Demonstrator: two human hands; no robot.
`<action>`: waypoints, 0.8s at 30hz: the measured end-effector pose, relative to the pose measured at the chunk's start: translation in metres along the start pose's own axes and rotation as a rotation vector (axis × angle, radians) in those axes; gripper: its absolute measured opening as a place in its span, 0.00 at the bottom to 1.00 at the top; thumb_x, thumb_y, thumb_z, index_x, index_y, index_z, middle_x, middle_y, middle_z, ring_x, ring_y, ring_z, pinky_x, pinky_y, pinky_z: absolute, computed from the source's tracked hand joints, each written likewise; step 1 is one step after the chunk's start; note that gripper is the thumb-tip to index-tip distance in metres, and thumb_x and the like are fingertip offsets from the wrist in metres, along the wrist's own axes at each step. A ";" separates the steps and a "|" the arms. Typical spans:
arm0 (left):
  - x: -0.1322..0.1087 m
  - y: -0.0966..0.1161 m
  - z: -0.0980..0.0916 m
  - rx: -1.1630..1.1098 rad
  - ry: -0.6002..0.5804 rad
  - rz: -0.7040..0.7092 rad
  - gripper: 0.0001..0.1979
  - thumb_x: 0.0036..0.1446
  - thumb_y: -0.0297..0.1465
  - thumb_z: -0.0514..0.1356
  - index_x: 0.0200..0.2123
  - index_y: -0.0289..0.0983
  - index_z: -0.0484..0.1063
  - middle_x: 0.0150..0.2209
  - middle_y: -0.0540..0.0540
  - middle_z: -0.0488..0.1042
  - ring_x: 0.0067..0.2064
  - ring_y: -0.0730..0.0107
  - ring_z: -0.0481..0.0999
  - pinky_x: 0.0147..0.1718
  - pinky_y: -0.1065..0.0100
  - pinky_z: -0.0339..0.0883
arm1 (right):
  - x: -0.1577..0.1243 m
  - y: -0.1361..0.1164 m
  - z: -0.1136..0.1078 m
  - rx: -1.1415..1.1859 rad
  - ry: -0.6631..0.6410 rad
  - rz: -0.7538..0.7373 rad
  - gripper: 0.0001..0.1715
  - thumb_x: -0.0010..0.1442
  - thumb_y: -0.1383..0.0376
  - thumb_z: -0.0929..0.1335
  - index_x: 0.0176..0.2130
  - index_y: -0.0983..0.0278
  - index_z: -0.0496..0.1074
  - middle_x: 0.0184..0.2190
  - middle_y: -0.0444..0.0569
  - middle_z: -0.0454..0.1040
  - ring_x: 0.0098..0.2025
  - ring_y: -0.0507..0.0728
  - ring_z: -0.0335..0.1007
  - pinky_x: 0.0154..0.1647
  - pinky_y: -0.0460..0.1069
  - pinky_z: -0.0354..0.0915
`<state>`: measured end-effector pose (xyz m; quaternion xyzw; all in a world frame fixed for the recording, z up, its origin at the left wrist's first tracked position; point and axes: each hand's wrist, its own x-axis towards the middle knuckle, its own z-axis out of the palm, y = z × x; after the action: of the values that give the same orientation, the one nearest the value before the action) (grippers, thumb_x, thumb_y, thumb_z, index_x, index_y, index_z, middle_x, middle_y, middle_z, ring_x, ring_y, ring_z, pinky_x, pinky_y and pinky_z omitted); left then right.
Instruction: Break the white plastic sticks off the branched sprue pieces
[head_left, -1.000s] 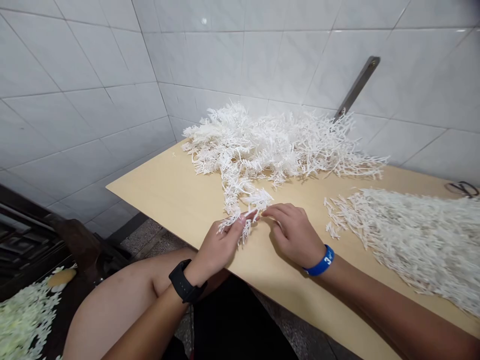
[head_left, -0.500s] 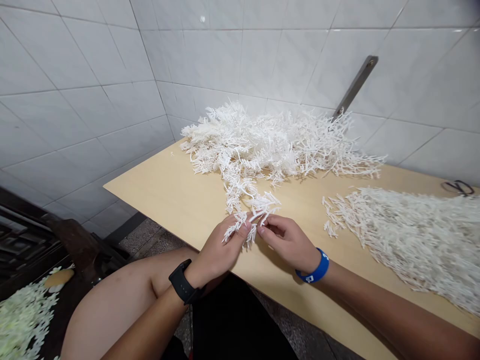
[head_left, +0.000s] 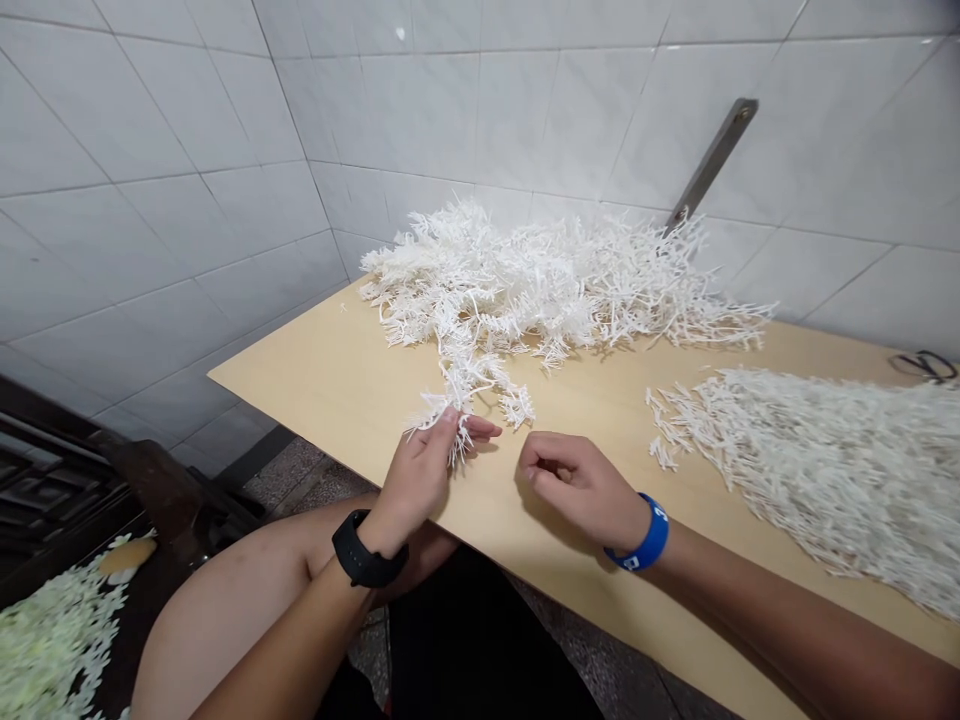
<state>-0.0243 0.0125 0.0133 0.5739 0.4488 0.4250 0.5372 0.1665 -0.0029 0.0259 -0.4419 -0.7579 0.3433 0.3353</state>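
Observation:
A white branched plastic sprig (head_left: pixel 460 430) is pinched between the thumb and fingers of my left hand (head_left: pixel 420 475), its tips spreading on either side of the thumb. The sprig's upper part runs into a strand of similar sprigs trailing from a large white heap (head_left: pixel 540 280) at the back of the table. To the right, apart from the sprig, my right hand (head_left: pixel 577 485) is held low over the table with its fingers curled in. Whatever those fingers hold, if anything, is hidden.
On the right of the wooden table (head_left: pixel 315 350) lies a wide pile of small white pieces (head_left: pixel 832 470). A metal bracket (head_left: pixel 712 165) is fixed to the tiled wall behind. Dark glasses-like loops (head_left: pixel 926 365) lie near the wall. Pale flower-shaped pieces (head_left: pixel 60 630) are at lower left.
My left hand has moved left with the sprig. My right hand has let go of the sprig and now stays apart from it with fingers curled.

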 end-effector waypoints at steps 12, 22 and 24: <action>-0.007 -0.001 0.015 0.076 -0.116 0.165 0.22 0.66 0.41 0.52 0.58 0.38 0.69 0.60 0.43 0.70 0.62 0.58 0.67 0.61 0.60 0.59 | 0.007 -0.002 0.006 0.182 -0.030 0.030 0.14 0.65 0.59 0.63 0.33 0.64 0.73 0.29 0.48 0.73 0.34 0.56 0.70 0.36 0.50 0.65; -0.003 0.002 0.003 -0.038 -0.135 0.081 0.26 0.68 0.44 0.46 0.61 0.38 0.66 0.59 0.45 0.71 0.63 0.62 0.65 0.64 0.60 0.53 | 0.000 0.001 -0.001 -0.343 0.143 -0.112 0.11 0.62 0.69 0.62 0.37 0.64 0.75 0.37 0.53 0.76 0.41 0.60 0.69 0.44 0.55 0.62; -0.005 0.001 0.007 -0.021 -0.148 0.116 0.24 0.68 0.42 0.47 0.61 0.38 0.66 0.62 0.46 0.68 0.65 0.62 0.63 0.65 0.60 0.52 | 0.003 0.001 0.000 -0.306 0.166 -0.107 0.10 0.63 0.67 0.63 0.40 0.64 0.75 0.39 0.53 0.76 0.42 0.60 0.70 0.45 0.55 0.62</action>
<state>-0.0188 0.0060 0.0144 0.6232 0.3694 0.4163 0.5494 0.1654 -0.0004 0.0257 -0.4736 -0.7935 0.1677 0.3435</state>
